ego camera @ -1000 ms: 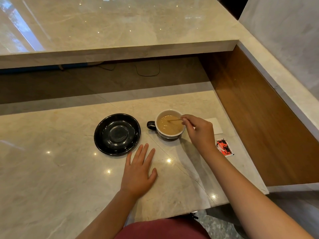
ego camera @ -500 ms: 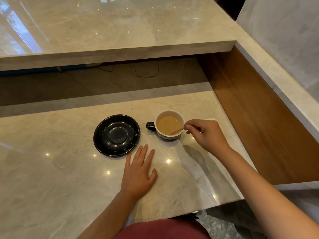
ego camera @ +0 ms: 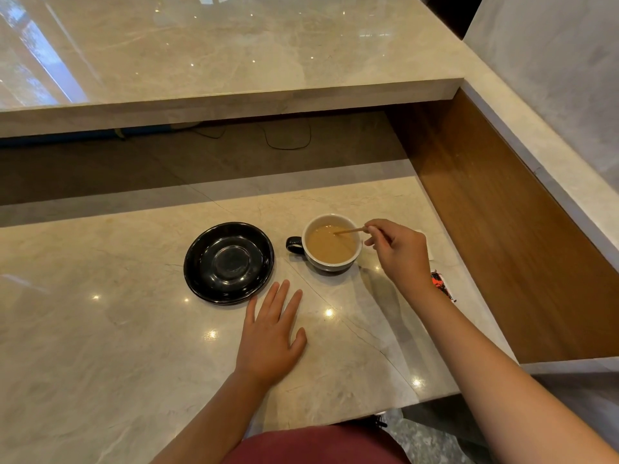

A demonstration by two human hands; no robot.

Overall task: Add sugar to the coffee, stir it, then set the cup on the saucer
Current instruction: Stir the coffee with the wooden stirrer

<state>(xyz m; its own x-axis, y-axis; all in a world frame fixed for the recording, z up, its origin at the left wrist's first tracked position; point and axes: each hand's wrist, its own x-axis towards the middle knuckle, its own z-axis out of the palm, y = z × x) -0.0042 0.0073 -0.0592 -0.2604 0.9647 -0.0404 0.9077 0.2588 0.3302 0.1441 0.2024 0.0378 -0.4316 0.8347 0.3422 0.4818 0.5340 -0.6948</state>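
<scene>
A dark cup with a white inside holds light brown coffee and stands on the marble counter, its handle pointing left. My right hand is just right of the cup, pinching a thin wooden stir stick whose tip dips into the coffee. An empty black saucer lies on the counter to the left of the cup, apart from it. My left hand rests flat on the counter below the saucer and cup, fingers spread, holding nothing.
A red and black sugar packet lies right of my right wrist, with a white napkin mostly hidden behind the hand. A raised marble ledge runs along the back. A wooden side panel bounds the right. The counter edge is close to me.
My right hand keeps moving the stick around in the coffee: its tip went from the cup's middle to the near right side and now sits toward the far right. The left hand stays still.
</scene>
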